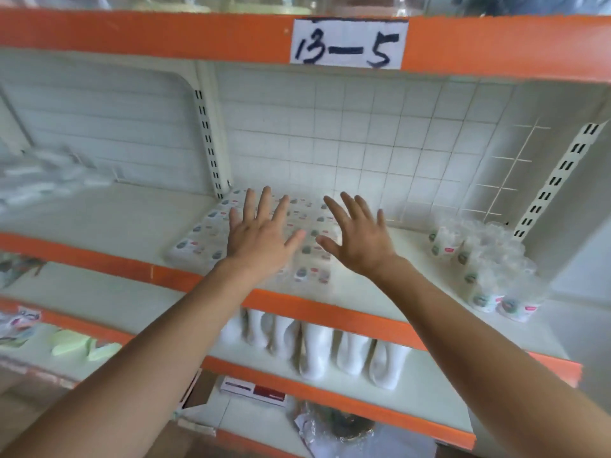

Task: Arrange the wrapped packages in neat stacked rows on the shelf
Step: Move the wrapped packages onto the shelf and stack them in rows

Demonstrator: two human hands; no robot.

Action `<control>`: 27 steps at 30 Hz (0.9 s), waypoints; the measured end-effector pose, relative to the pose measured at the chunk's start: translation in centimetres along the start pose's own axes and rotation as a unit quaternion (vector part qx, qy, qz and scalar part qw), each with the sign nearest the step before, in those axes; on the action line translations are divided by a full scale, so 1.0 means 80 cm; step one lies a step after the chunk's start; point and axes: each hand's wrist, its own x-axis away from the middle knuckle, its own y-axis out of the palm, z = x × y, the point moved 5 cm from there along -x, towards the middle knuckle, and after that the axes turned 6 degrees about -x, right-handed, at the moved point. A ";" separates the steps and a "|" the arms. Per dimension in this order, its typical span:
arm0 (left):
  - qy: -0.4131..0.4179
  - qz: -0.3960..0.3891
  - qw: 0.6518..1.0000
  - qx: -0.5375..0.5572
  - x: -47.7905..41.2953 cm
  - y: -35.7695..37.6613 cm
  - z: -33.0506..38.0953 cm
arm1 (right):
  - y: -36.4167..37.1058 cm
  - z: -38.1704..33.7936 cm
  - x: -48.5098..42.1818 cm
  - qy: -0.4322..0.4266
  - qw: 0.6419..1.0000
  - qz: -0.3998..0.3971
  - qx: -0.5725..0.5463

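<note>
Centrally in the frame, both hands are held flat with fingers spread, gripping nothing. The left hand point(261, 233) is positioned palm down over the flat block of wrapped packages point(211, 233), which lies on the white shelf point(115, 219) at mid-height, running from the back panel towards the orange front edge point(99, 259). The right hand point(357, 236) is held just beside the left, over the right part of the same block. Whether either palm is pressed onto the wrapping or is held just above it cannot be told. The packages are laid in rows, each bearing small green and red printed marks; only one layer can be made out.

Towards the right of the frame, on the same shelf, a loose cluster of further packages in clear wrap point(479, 259) is seen, well apart from the flat block, some upright and some tilted. Behind it a white wire grid point(515, 166) is mounted against the back panel.

At the top of the frame, a white label point(348, 44) reading "13-5" is fixed to the orange beam point(148, 34). On the shelf below, a row of white containers point(317, 348) is stored. At lower left, pale green items point(76, 345) are visible but blurred.
</note>
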 end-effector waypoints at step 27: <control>-0.147 -0.006 0.985 -0.094 0.024 0.045 -0.670 | 0.204 -0.629 -0.262 -0.131 0.990 -0.046 -0.041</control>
